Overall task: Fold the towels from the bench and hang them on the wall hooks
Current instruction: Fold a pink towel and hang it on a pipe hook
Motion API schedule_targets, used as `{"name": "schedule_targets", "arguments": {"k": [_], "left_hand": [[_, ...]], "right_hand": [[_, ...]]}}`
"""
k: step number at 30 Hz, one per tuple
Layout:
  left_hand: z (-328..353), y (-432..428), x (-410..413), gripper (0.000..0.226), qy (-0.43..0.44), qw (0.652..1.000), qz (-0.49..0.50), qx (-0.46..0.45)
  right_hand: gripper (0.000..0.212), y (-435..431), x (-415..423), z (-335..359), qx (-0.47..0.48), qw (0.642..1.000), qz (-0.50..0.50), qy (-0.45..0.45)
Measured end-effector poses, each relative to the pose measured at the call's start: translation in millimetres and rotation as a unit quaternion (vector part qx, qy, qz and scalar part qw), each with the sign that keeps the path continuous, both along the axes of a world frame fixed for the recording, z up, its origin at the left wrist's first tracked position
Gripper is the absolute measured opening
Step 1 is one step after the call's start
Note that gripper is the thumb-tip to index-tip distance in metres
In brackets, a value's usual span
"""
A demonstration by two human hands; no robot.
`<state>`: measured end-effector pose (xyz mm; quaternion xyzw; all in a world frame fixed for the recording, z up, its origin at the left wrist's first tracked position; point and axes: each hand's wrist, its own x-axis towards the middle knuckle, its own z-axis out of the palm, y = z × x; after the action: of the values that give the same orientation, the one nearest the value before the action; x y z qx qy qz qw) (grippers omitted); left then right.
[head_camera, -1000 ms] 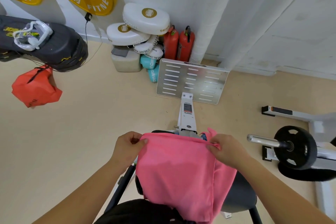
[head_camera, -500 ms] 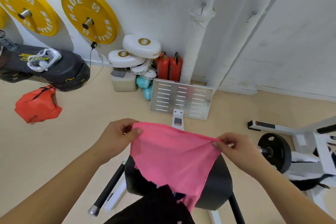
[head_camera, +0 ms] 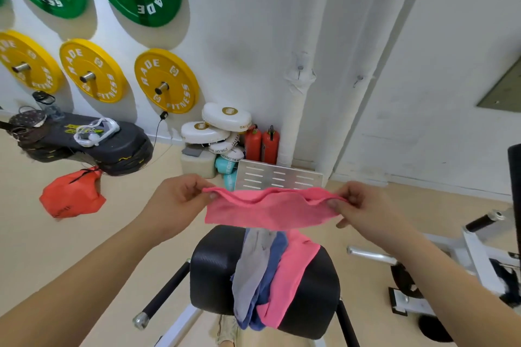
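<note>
Hands, left [head_camera: 180, 200] & right [head_camera: 363, 208], pinch folded pink towel [head_camera: 267, 210] taut by its corners to keep edges aligned; hooks [head_camera: 300, 72] at 12 o'clock, bench [head_camera: 217, 270] w/ more towels [head_camera: 270, 270] at 6.

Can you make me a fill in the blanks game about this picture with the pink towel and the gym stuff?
1. Both bare hands, the left hand and the right hand, hold up a folded towel coloured ____.
2. The black padded bench has ____ towels draped on it.
3. The round weight plates just above the floor gear are coloured ____.
4. The two fire extinguishers by the white pipe are coloured ____.

Missing words: pink; three; yellow; red
</note>
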<state>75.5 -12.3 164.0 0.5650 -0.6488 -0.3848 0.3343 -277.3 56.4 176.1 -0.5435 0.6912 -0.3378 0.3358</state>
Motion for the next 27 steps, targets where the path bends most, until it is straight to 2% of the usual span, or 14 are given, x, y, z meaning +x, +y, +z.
{"name": "schedule_targets", "arguments": {"k": [4, 7, 14, 22, 24, 27], "left_hand": [[5.7, 1.2, 6.5, 0.006, 0.034, 0.998, 0.042, -0.003], [5.0, -1.6, 7.7, 0.005, 0.005, 1.000, 0.027, 0.005], [-6.9, -36.2, 5.2, 0.004, -0.019, 0.999, 0.015, 0.024], [-19.4, -84.3, 12.7, 0.006, 0.085, 0.994, 0.024, 0.066], [-29.2, -83.5, 18.8, 0.006, 0.070, 0.995, 0.017, 0.072], [-59.6, -68.6, 29.1, 0.008, 0.002, 0.997, 0.002, 0.083]], "right_hand": [[0.010, 8.3, -4.8, 1.3, -0.038, 0.997, -0.065, -0.030], [0.009, 11.4, -9.6, -4.2, -0.023, 0.997, -0.056, -0.036], [0.006, -18.8, -4.5, -27.8, 0.014, 0.964, -0.147, -0.222], [0.009, -57.0, 15.7, -35.9, -0.037, 0.961, -0.163, -0.219], [0.009, -55.6, 19.0, -44.3, -0.021, 0.968, -0.148, -0.201], [0.011, -38.5, 23.0, -72.6, 0.022, 0.984, -0.105, -0.146]]}}
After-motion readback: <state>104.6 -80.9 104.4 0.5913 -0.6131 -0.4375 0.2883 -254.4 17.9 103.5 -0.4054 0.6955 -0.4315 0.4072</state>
